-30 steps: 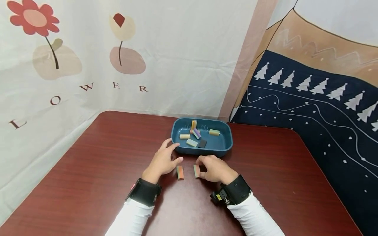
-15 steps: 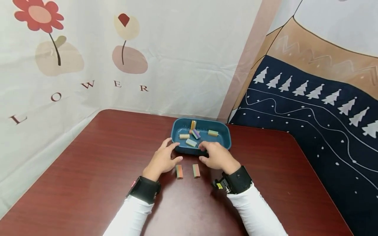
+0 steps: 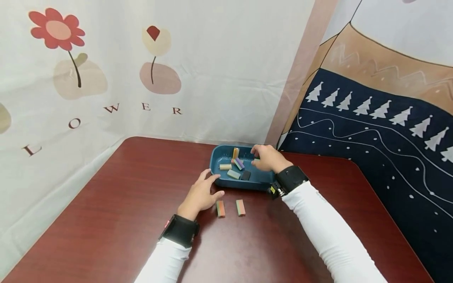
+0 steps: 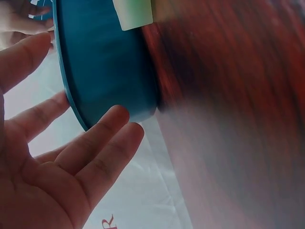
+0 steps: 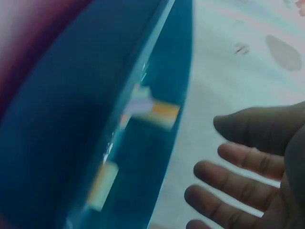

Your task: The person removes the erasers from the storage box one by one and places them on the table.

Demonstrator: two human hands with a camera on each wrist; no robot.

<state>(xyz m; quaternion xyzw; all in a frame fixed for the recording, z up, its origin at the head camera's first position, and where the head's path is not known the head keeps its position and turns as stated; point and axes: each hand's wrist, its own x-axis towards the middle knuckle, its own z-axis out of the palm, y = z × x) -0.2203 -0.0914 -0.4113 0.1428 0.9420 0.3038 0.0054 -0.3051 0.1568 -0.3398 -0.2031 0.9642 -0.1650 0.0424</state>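
Observation:
My left hand [image 3: 200,196] has its fingers spread at the near left corner of a dark blue plastic bin [image 3: 226,184]; in the left wrist view, fingertips touch its rim and wall. Over the bin's right part hovers my right hand [image 3: 270,159], fingers loosely bent. Below it lies a yellow-green block [image 5: 103,186], mostly hidden in the head view; the right wrist view shows the fingers apart from it. Two small two-coloured blocks stand on the table in front of the bin: an orange-and-green one [image 3: 221,209] beside my left thumb, and a pink-and-green one [image 3: 240,208].
Several more blocks lie in the bin, among them a purple block [image 3: 239,164], a pale green block [image 3: 234,174], a tan block [image 3: 225,167], a black block [image 3: 245,175] and an orange-yellow block [image 3: 236,152]. The table [image 3: 141,196] meets hanging cloths behind.
My right hand has left the pink-and-green block on the table and moved forward and right, over the bin's near rim to its right part. The left hand has stayed at the bin's corner.

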